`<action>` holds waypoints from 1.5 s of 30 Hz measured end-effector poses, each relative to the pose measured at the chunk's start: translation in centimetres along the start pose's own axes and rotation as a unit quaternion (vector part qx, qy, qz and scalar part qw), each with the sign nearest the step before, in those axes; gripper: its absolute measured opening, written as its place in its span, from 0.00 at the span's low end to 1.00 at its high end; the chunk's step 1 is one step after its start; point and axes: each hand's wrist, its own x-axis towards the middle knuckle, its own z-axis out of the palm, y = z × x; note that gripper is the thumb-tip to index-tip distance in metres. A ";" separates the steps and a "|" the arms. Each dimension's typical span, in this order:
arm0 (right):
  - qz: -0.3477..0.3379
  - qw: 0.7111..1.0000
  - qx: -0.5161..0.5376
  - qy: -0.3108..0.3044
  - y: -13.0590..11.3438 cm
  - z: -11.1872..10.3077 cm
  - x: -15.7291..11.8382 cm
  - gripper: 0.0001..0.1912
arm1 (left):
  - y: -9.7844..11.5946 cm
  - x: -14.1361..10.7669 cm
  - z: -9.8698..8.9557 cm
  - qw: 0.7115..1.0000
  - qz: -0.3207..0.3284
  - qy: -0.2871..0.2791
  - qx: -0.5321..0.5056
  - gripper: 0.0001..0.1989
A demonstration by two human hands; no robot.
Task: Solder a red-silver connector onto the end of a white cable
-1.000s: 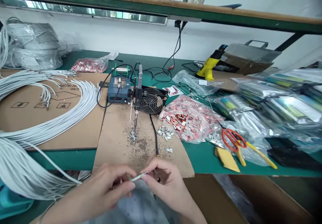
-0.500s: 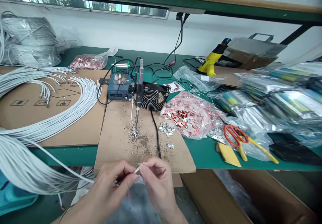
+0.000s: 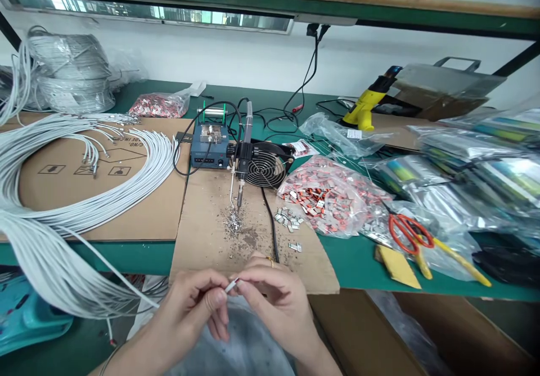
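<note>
White cable end [image 3: 231, 286] sits pinched between both hands, low and close to the body: the left hand [image 3: 198, 308] has its fingers [image 3: 217, 297] clamped on the sheath, the right hand [image 3: 274, 300] has its fingertips closed on the very tip. Judging by this, the end is being dressed or fitted, and the next move calls for a steady, fine grip. Beyond the fingers lies brown cardboard [image 3: 202, 235] on the green counter [image 3: 350, 252], strewn with solder bits, then the soldering iron [image 3: 240, 187] and fan [image 3: 264, 168]. Left of the fingers, the cable bundle [image 3: 63, 218]; right, a bag of connectors [image 3: 333, 196] and scissors [image 3: 407, 232].
</note>
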 end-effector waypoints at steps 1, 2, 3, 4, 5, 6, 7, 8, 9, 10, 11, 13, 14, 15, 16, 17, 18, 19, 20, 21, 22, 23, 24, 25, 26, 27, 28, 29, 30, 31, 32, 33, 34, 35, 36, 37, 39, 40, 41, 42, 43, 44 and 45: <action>-0.012 1.000 -0.012 -0.002 -0.1 0.0 0.0 0.09 | 0.0 -0.1 0.0 1.000 -0.003 -0.003 0.001 0.15; -0.022 0.999 -0.024 -0.007 -0.1 0.0 0.0 0.09 | 0.1 -0.1 0.0 1.000 -0.005 -0.006 0.004 0.15; -0.031 0.999 -0.038 -0.011 -0.2 -0.2 0.0 0.10 | 0.2 -0.2 0.0 1.000 -0.005 -0.007 0.011 0.15; -0.040 0.998 -0.053 -0.017 -0.3 -0.3 0.0 0.11 | 0.3 -0.2 0.0 1.000 -0.004 -0.008 0.022 0.15; -0.051 0.996 -0.069 -0.021 -0.4 -0.5 0.0 0.11 | 0.4 -0.3 0.0 0.999 -0.002 -0.007 0.038 0.15; -0.060 0.994 -0.083 -0.025 -0.5 -0.7 0.0 0.12 | 0.4 -0.3 0.0 0.998 0.002 -0.007 0.056 0.16; -0.067 0.993 -0.091 -0.028 -0.6 -0.8 0.0 0.12 | 0.5 -0.3 0.0 0.997 0.009 -0.008 0.078 0.16; -0.067 0.993 -0.093 -0.034 -0.7 -0.9 0.0 0.11 | 0.5 -0.4 0.0 0.995 0.016 -0.010 0.103 0.17; -0.062 0.994 -0.087 -0.038 -0.7 -0.9 0.0 0.11 | 0.5 -0.4 -0.1 0.991 0.025 -0.012 0.129 0.17; -0.045 0.996 -0.068 -0.040 -0.6 -0.8 -0.1 0.10 | 0.5 -0.4 -0.1 0.987 0.038 -0.013 0.156 0.16; -0.017 0.999 -0.032 -0.040 -0.4 -0.6 -0.2 0.09 | 0.5 -0.5 -0.1 0.981 0.057 -0.011 0.184 0.15; 0.076 0.991 0.103 -0.033 0.2 -0.1 -0.4 0.05 | 0.6 -0.5 -0.2 0.965 0.097 0.000 0.245 0.13; 0.127 0.976 0.177 -0.026 0.7 0.2 -0.6 0.04 | 0.6 -0.5 -0.3 0.955 0.115 0.008 0.274 0.12; 0.171 0.956 0.238 -0.020 1.1 0.5 -0.8 0.05 | 0.7 -0.5 -0.3 0.945 0.131 0.015 0.299 0.12; 0.204 0.938 0.279 -0.019 1.5 0.6 -1.0 0.07 | 0.9 -0.6 -0.3 0.937 0.141 0.020 0.320 0.11; 0.224 0.927 0.300 -0.020 1.8 0.8 -1.1 0.09 | 1.0 -0.6 -0.3 0.930 0.147 0.024 0.337 0.10; 0.236 0.922 0.307 -0.024 1.9 0.8 -1.1 0.10 | 1.2 -0.6 -0.3 0.924 0.150 0.027 0.350 0.09; 0.240 0.922 0.301 -0.031 2.0 0.7 -1.1 0.10 | 1.3 -0.6 -0.2 0.919 0.154 0.033 0.361 0.09; 0.239 0.927 0.287 -0.035 1.9 0.5 -1.0 0.09 | 1.5 -0.5 -0.2 0.914 0.156 0.041 0.373 0.08; 0.230 0.937 0.262 -0.035 1.7 0.3 -1.0 0.07 | 1.6 -0.5 -0.1 0.909 0.158 0.055 0.382 0.08; 0.215 0.949 0.228 -0.033 1.3 0.1 -0.9 0.05 | 1.6 -0.5 0.0 0.904 0.162 0.067 0.390 0.09; 0.195 0.962 0.186 -0.032 1.0 -0.1 -0.8 0.04 | 1.6 -0.4 0.1 0.900 0.166 0.077 0.395 0.09; 0.175 0.974 0.142 -0.034 0.6 -0.3 -0.7 0.05 | 1.6 -0.4 0.2 0.897 0.172 0.083 0.398 0.10; 0.158 0.982 0.097 -0.038 0.2 -0.5 -0.6 0.05 | 1.5 -0.4 0.3 0.895 0.176 0.083 0.401 0.10; 0.148 0.986 0.056 -0.043 -0.1 -0.6 -0.5 0.04 | 1.5 -0.3 0.3 0.892 0.180 0.082 0.406 0.10; 0.143 0.988 0.017 -0.051 -0.3 -0.8 -0.5 0.02 | 1.4 -0.3 0.4 0.888 0.185 0.081 0.414 0.09; 0.140 0.988 -0.018 -0.056 -0.5 -0.9 -0.5 0.02 | 1.3 -0.4 0.4 0.882 0.192 0.082 0.422 0.09; 0.139 0.988 -0.044 -0.057 -0.6 -1.1 -0.4 0.04 | 1.3 -0.4 0.4 0.876 0.200 0.084 0.430 0.09; 0.139 0.987 -0.059 -0.056 -0.7 -1.2 -0.4 0.06 | 1.3 -0.5 0.5 0.871 0.207 0.085 0.437 0.08; 0.140 0.987 -0.060 -0.055 -0.6 -1.3 -0.4 0.07 | 1.2 -0.5 0.5 0.867 0.214 0.086 0.441 0.08; 0.141 0.987 -0.051 -0.053 -0.5 -1.3 -0.5 0.08 | 1.2 -0.5 0.5 0.865 0.220 0.089 0.443 0.07; 0.140 0.988 -0.033 -0.049 -0.3 -1.2 -0.6 0.08 | 1.1 -0.6 0.6 0.864 0.222 0.090 0.443 0.07; 0.138 0.990 -0.010 -0.040 -0.1 -1.0 -0.7 0.08 | 1.1 -0.6 0.7 0.865 0.221 0.093 0.441 0.07; 0.134 0.990 0.018 -0.028 0.2 -0.6 -0.9 0.08 | 0.9 -0.5 0.7 0.868 0.218 0.100 0.436 0.08; 0.125 0.991 0.047 -0.009 0.5 -0.2 -1.1 0.08 | 0.8 -0.5 0.8 0.872 0.213 0.108 0.428 0.08; 0.111 0.991 0.076 0.019 0.8 0.3 -1.4 0.08 | 0.6 -0.4 0.9 0.876 0.208 0.117 0.418 0.09; 0.077 0.987 0.117 0.083 1.4 1.2 -1.8 0.07 | 0.2 -0.3 1.0 0.884 0.197 0.131 0.403 0.10; 0.068 0.984 0.126 0.101 1.6 1.4 -2.0 0.07 | 0.1 -0.3 1.0 0.885 0.196 0.136 0.400 0.10; 0.069 0.984 0.126 0.105 1.7 1.5 -2.1 0.06 | 0.1 -0.3 1.0 0.884 0.196 0.137 0.401 0.10; 0.081 0.985 0.117 0.092 1.7 1.3 -2.0 0.06 | 0.1 -0.3 1.0 0.882 0.200 0.134 0.405 0.10; 0.102 0.988 0.100 0.063 1.6 0.9 -1.9 0.06 | 0.2 -0.3 1.0 0.880 0.204 0.127 0.411 0.10; 0.127 0.989 0.078 0.024 1.3 0.4 -1.6 0.07 | 0.3 -0.3 1.0 0.876 0.208 0.119 0.418 0.09; 0.149 0.987 0.052 -0.015 0.9 -0.2 -1.4 0.07 | 0.5 -0.4 0.9 0.872 0.213 0.109 0.427 0.09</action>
